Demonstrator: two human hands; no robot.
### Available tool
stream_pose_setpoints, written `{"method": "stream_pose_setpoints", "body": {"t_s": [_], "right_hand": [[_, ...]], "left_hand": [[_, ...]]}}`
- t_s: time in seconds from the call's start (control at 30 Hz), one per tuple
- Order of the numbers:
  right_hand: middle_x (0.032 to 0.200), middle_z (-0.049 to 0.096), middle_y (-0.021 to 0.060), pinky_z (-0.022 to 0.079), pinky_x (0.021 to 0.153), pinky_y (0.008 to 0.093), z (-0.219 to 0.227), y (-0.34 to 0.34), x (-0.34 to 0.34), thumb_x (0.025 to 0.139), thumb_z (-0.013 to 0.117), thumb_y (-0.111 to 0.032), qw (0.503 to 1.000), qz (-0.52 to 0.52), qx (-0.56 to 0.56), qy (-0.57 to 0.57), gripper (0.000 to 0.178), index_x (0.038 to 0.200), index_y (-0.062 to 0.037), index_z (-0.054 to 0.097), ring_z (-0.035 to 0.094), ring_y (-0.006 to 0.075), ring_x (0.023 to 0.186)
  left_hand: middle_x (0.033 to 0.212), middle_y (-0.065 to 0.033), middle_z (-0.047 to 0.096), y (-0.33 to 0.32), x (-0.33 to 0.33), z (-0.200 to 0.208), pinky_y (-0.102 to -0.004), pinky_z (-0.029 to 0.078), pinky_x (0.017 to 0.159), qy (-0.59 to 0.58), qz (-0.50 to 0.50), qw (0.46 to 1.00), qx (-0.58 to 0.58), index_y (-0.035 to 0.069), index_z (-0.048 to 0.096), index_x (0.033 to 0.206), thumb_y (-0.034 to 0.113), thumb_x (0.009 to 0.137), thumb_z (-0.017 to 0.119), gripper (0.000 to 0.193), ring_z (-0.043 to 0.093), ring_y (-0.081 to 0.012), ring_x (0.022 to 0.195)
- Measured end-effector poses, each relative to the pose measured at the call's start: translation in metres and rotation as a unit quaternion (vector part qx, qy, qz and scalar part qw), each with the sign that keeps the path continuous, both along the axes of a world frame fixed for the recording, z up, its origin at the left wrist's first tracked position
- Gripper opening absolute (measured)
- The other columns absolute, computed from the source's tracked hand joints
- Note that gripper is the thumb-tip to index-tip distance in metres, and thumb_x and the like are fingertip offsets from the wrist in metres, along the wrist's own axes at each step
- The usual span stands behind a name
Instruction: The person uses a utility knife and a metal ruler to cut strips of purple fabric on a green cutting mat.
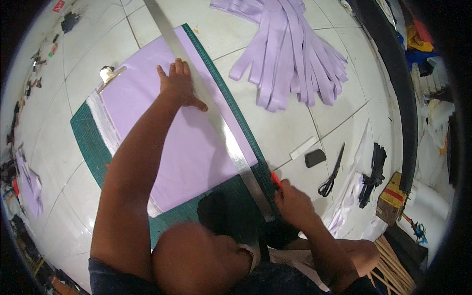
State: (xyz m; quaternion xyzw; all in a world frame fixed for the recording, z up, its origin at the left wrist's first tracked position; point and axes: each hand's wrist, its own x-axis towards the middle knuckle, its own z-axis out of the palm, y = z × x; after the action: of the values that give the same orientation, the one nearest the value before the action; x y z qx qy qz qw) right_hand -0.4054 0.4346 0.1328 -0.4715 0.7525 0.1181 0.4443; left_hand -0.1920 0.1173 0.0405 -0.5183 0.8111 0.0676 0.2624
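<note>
We find the lilac fabric (pixel 189 152) laid flat on a green cutting mat (pixel 87 125), which rests on the white tiled floor (pixel 216 37). Clock positions are read from the middle of the fabric, with twelve at the top of the view.

The fabric is pale, plain and mostly smooth, with faint creases and a soft shadow beside the ruler. Its edge at five o'clock is straight; at nine o'clock a white, uneven band shows along the border. A metal binder clip (pixel 110 77) grips the edge at ten o'clock.

A steel ruler (pixel 227 132) crosses it from between eleven and twelve to between four and five o'clock, leaving a narrow lilac margin on its outer side.

We note the left hand (pixel 178 89) at twelve o'clock, fingers spread wide and grasping nothing, pressed on fabric and ruler. The right hand (pixel 294 205), at four o'clock, has its fingers closed around a red tool (pixel 276 180); we cannot tell whether its tip touches anything.

We record loose lilac strips (pixel 290 59) at two o'clock and black scissors (pixel 335 173) between three and four.
</note>
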Motion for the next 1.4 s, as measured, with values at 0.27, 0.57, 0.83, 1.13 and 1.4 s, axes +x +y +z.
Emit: {"method": "stream_pose_setpoints", "body": {"t_s": [0.27,0.57,0.83,1.13,1.4], "right_hand": [[0.092,0.059,0.0203,0.048,0.076,0.0429,-0.112,-0.089,0.038,0.083,0.075,-0.026,0.919,-0.142,-0.367,-0.029,0.043,0.105,0.0025,0.052,0.060,0.0353,0.082],[0.081,0.061,0.0160,0.050,0.071,0.0407,-0.105,-0.104,0.051,0.079,0.077,-0.022,0.943,-0.230,-0.231,-0.070,0.039,0.098,-0.0012,0.051,0.061,0.0325,0.073],[0.079,0.056,0.0026,0.047,0.062,0.0283,-0.112,-0.113,0.009,0.078,0.082,-0.023,0.921,-0.276,-0.146,-0.232,0.039,0.097,-0.0028,0.054,0.052,0.0118,0.067],[0.091,0.064,0.0240,0.049,0.075,0.0508,-0.081,-0.123,0.038,0.091,0.060,-0.034,0.954,-0.103,-0.281,-0.029,0.036,0.105,-0.0019,0.049,0.063,0.0413,0.082],[0.086,0.066,0.0264,0.050,0.073,0.0565,-0.092,-0.199,0.080,0.094,0.047,-0.017,0.967,0.035,-0.250,-0.026,0.022,0.109,-0.0015,0.042,0.066,0.0464,0.081]], "left_hand": [[0.158,-0.0268,0.017,-0.001,-0.008,0.006,-0.0686,0.016,0.113,0.014,0.001,1.000,0.014,-0.009,0.013,0.150,0.077,0.041,0.082,0.155,0.021,-0.0395,0.147],[0.160,-0.0227,0.015,0.000,-0.001,0.005,-0.0641,0.014,0.116,-0.004,0.009,1.000,0.019,-0.007,0.013,0.152,0.077,0.044,0.080,0.153,0.019,-0.0356,0.149],[0.158,-0.0281,0.016,0.001,0.000,0.000,-0.0694,0.014,0.113,0.023,0.000,1.000,0.011,-0.010,0.014,0.150,0.077,0.042,0.081,0.154,0.020,-0.0386,0.147],[0.157,-0.0285,0.018,-0.001,-0.003,0.001,-0.0688,0.017,0.112,0.021,-0.001,1.000,0.012,-0.012,0.015,0.149,0.077,0.040,0.083,0.156,0.022,-0.0393,0.146],[0.157,-0.0273,0.018,0.000,-0.007,0.003,-0.0683,0.017,0.113,0.029,0.012,1.000,0.004,-0.010,0.015,0.149,0.075,0.039,0.084,0.156,0.022,-0.0387,0.146]]}}
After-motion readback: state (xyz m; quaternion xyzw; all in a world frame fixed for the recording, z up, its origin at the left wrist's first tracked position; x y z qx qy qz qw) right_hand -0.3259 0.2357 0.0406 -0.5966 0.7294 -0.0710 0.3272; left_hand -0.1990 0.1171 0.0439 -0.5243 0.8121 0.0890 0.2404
